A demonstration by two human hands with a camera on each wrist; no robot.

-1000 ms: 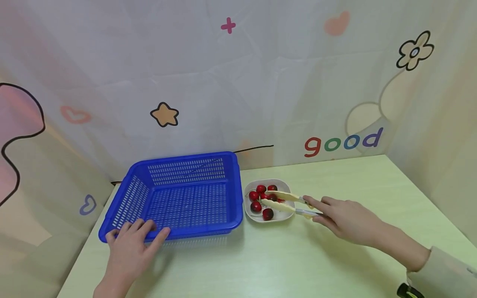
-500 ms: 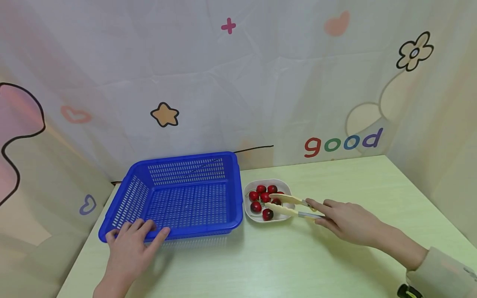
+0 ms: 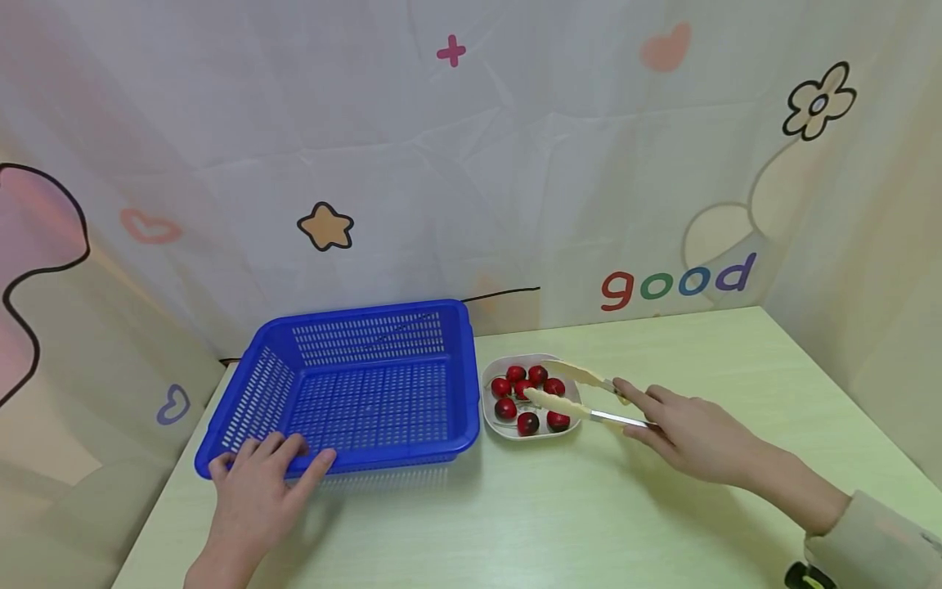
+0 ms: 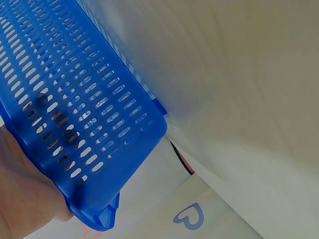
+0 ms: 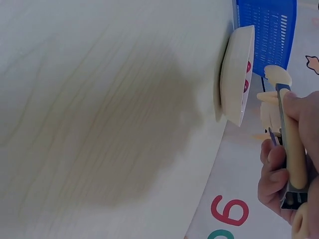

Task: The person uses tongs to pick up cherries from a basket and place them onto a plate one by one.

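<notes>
My left hand [image 3: 257, 495] grips the near-left rim of a blue plastic basket [image 3: 368, 405], fingers over the edge and thumb along the front. Dark spots, likely those fingers, show through the basket's slots in the left wrist view. My right hand [image 3: 695, 433] holds tongs [image 3: 562, 406] with cream scalloped tips and metal arms. Their tips stand spread over a small white dish [image 3: 491, 421], nothing between them. Several red cherries [image 3: 504, 408] with stems lie in the dish; the tongs partly cover some. In the right wrist view the dish [image 5: 234, 74] appears side-on.
The dish stands just right of the basket on a pale green table [image 3: 456, 532]. A printed curtain [image 3: 545, 188] rises behind the table and along both sides. A dark object [image 3: 808, 575] lies below the right sleeve [image 3: 872, 532].
The tongs have spread wider and shifted slightly. A dark cherry that was between their tips now lies at the dish's front right. The left hand and basket have not moved.
</notes>
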